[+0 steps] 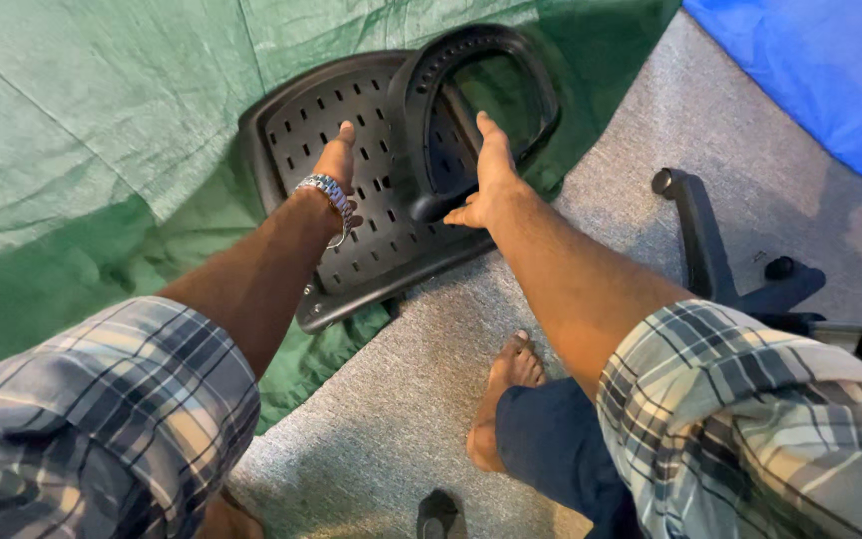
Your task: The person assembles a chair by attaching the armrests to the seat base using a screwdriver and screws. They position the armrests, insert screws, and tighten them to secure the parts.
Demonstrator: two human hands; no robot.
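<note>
Grey carpet (421, 399) is covering the floor. A green tarp (82, 150) is lying spread across its left side, with a black perforated chair seat (351, 170) resting on it. A blue sheet (820, 70) is lying at the far right, a black chair base (720, 260) is sitting on the carpet, and a bare foot (501, 399) is standing there too.

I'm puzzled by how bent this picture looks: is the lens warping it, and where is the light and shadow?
Head view: wide-angle stretch at the plaid sleeves; sharp on both hands, left, right; green sheet brighter above, shadowed below.
</note>
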